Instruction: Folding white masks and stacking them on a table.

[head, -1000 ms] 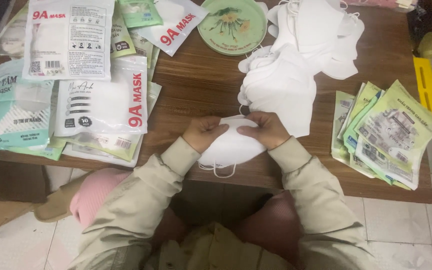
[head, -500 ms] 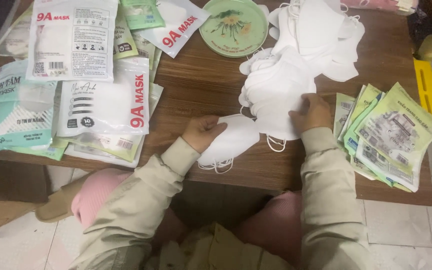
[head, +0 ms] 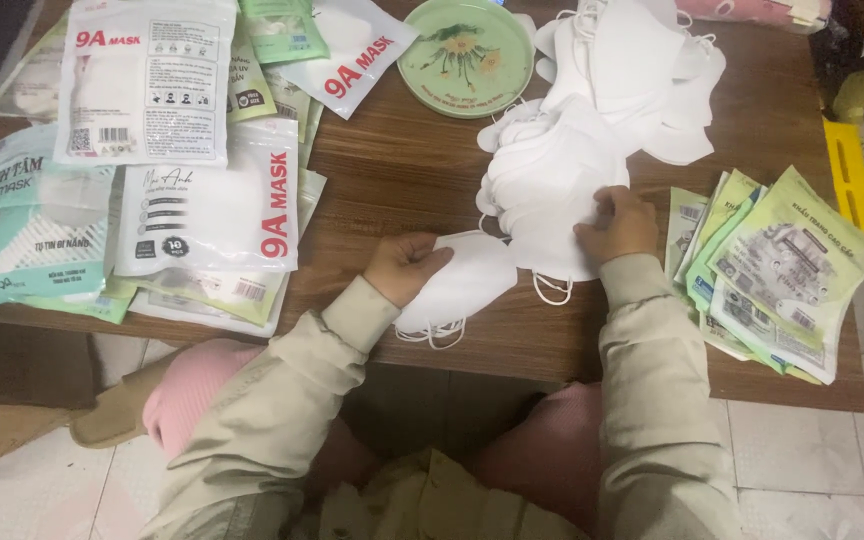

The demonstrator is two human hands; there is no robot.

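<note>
While a folded white mask [head: 462,280] is pinned flat near the table's [head: 402,170] front edge by the left hand [head: 404,268], fingers curled over its left end, the right hand [head: 614,225] is seen pinching the next piece from the pile of loose masks [head: 572,160], seemingly to separate it. Half a second earlier, the right hand was further right. Green packets [head: 782,270] are stacked at the right edge; a green plate [head: 466,55] lies at the far edge.

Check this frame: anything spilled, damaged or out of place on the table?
Nothing damaged or spilled. The left hand rests on a small stack of white masks whose ear loops hang past the table edge. The right hand touches a loose mask pile. The green pouches are fanned unevenly.
</note>
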